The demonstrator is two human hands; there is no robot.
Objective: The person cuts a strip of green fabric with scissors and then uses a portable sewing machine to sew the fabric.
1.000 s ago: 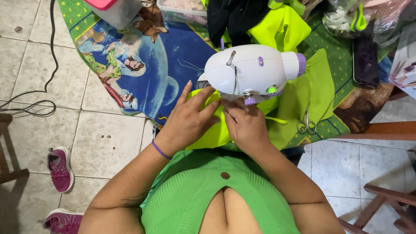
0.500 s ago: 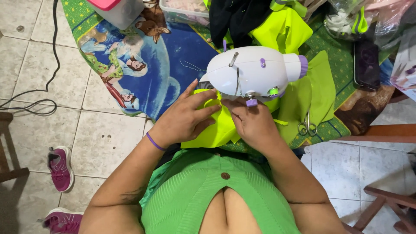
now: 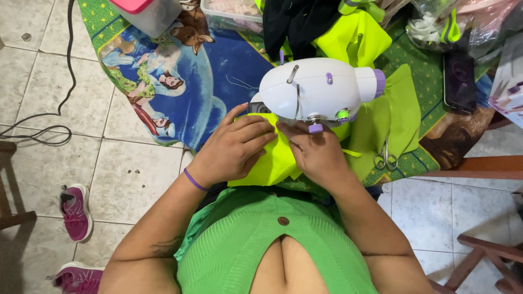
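Head view, looking straight down. Neon yellow fabric piece (image 3: 272, 160) lies at frame centre on the bench (image 3: 218, 81), its upper edge tucked under the small white sewing machine (image 3: 316, 90); its lower edge hangs toward the person's lap

Left hand (image 3: 234, 149) — fingers spread wide and flat, palm down on the fabric, holding nothing, fingertips pointing right toward the machine's needle end. Right hand (image 3: 316, 155) — lies on the fabric directly below the machine, fingers curled up under the machine body; whether it pinches the cloth or only presses it I cannot tell, the fingertips are hidden

Key relation: the fabric sits under both hands, and the needle area lies just above the right hand and to the upper right of the left. The right hand is the nearer of the two to the needle. The machine's long axis runs left–right across the frame; the fabric's free part extends down and left from it

Count:
- sewing machine, one
- hands on the fabric, two
- scissors (image 3: 385, 159), one pair, right of the right hand, on a second yellow-green cloth (image 3: 392, 114)
- dark phone (image 3: 459, 81), one, upper right
- pink shoes, two, on the tiled floor at lower left (image 3: 76, 209)
- purple wristband (image 3: 194, 180), one, left wrist
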